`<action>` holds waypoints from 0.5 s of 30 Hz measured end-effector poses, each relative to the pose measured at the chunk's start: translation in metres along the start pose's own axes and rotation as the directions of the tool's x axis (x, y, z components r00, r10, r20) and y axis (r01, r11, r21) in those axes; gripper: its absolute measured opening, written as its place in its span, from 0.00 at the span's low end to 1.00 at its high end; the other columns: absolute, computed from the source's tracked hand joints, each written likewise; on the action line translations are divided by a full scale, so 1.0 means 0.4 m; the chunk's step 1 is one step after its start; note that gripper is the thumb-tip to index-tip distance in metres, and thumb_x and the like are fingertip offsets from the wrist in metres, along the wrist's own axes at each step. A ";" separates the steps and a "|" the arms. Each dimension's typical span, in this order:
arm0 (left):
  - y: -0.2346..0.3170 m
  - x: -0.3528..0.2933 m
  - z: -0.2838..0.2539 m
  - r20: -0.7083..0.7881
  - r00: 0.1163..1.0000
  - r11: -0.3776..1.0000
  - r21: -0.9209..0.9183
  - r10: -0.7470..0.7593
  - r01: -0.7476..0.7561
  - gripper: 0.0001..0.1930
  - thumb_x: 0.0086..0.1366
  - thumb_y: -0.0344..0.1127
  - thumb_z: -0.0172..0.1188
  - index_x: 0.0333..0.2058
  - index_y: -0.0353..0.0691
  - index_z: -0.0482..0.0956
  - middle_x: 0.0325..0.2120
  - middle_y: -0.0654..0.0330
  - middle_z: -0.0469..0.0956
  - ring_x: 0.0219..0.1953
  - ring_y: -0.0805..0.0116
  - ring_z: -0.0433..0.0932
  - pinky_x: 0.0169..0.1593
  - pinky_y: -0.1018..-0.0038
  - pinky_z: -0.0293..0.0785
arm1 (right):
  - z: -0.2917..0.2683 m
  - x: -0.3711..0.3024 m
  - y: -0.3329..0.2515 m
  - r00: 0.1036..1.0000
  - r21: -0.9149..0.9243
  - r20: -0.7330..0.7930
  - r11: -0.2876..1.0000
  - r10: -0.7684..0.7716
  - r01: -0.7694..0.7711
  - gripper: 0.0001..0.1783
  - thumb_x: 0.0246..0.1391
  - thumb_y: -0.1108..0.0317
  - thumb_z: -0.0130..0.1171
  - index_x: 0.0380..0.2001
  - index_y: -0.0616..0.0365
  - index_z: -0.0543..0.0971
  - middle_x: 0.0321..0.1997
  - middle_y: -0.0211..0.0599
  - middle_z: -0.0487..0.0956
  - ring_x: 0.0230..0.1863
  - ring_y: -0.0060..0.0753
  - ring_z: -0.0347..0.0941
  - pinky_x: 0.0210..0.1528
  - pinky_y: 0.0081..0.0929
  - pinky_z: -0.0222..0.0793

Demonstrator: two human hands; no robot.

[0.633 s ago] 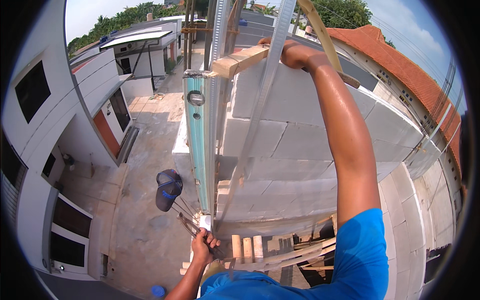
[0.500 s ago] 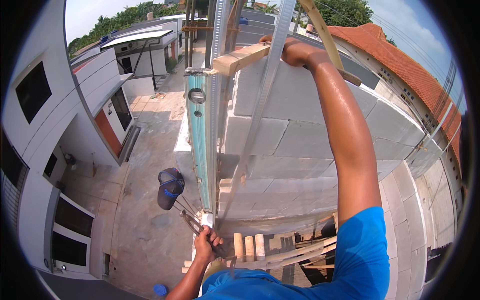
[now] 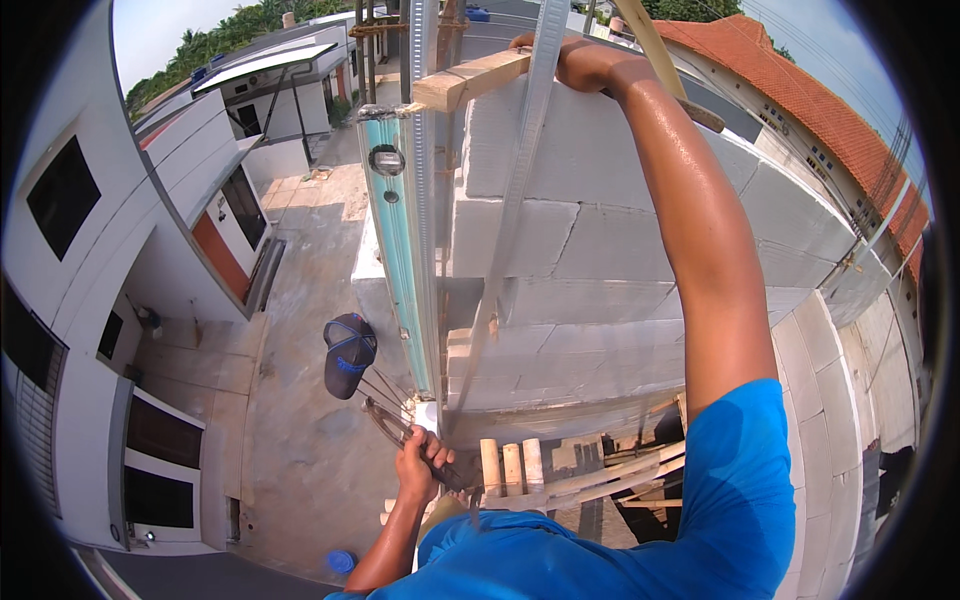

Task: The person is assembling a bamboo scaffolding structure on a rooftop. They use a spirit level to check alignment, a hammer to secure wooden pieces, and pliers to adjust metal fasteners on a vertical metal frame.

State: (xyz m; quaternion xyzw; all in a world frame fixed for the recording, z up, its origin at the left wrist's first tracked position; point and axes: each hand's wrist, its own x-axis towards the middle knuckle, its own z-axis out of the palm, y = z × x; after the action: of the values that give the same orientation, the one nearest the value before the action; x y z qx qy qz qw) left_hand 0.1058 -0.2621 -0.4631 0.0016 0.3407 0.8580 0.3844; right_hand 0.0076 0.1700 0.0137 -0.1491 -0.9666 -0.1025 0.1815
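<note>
My right hand point(image 3: 585, 66) reaches up over the block wall point(image 3: 610, 160), fingers closed about the far end of a short wood block point(image 3: 470, 80). A slanting perforated metal strip point(image 3: 520, 160) passes in front and hides part of those fingers. The wood's near end meets an upright metal profile point(image 3: 422, 150). Alongside that profile stands a teal spirit level point(image 3: 395, 240), upright. Low down, below the level, my left hand point(image 3: 424, 462) grips a dark metal tool with two prongs point(image 3: 385, 418), possibly pincers; its other end is partly hidden by the fingers.
A dark cap point(image 3: 350, 355) sits atop thin rods left of the level. Cut bamboo or wood pieces point(image 3: 512, 468) and planks point(image 3: 610, 480) lie below the wall. A pale pole point(image 3: 652, 45) slants behind my right hand. The concrete yard point(image 3: 290, 400) lies far below.
The view has shifted, so the wall and level appear higher. My right hand stays on the wood block, and my left hand keeps its grip on the pronged tool, slightly closer to the level's base.
</note>
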 end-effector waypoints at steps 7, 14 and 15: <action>0.020 -0.004 0.046 0.141 0.990 1.000 0.018 -0.008 0.006 0.10 0.76 0.42 0.53 0.36 0.48 0.65 0.23 0.67 0.59 0.23 0.71 0.61 0.36 0.62 0.71 | -0.007 0.011 0.028 0.997 -0.011 -0.021 0.997 -0.074 0.073 0.34 0.66 0.80 0.43 0.69 0.32 0.72 0.67 0.37 0.76 0.67 0.47 0.73 0.70 0.44 0.69; 0.013 -0.001 0.149 0.271 0.962 0.996 0.090 -0.028 0.004 0.08 0.76 0.44 0.53 0.39 0.51 0.66 0.21 0.68 0.57 0.21 0.72 0.60 0.35 0.65 0.68 | -0.101 -0.160 0.149 0.934 -0.013 -0.343 0.994 0.096 -0.107 0.10 0.60 0.72 0.61 0.45 0.58 0.79 0.26 0.39 0.77 0.28 0.38 0.76 0.32 0.37 0.74; 0.013 -0.004 0.152 0.261 0.965 0.997 0.083 -0.020 -0.002 0.08 0.76 0.44 0.53 0.39 0.51 0.66 0.21 0.68 0.57 0.21 0.72 0.60 0.35 0.64 0.68 | -0.067 -0.222 0.094 0.869 0.174 -0.489 0.985 0.077 0.011 0.13 0.64 0.72 0.55 0.51 0.57 0.80 0.40 0.43 0.81 0.41 0.42 0.79 0.46 0.38 0.75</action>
State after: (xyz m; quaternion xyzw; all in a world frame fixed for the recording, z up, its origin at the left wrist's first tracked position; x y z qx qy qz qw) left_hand 0.1196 -0.2300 -0.4131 0.1293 0.3221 0.8337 0.4296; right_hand 0.1075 0.1761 0.0100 -0.1183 -0.8906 -0.0506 0.4363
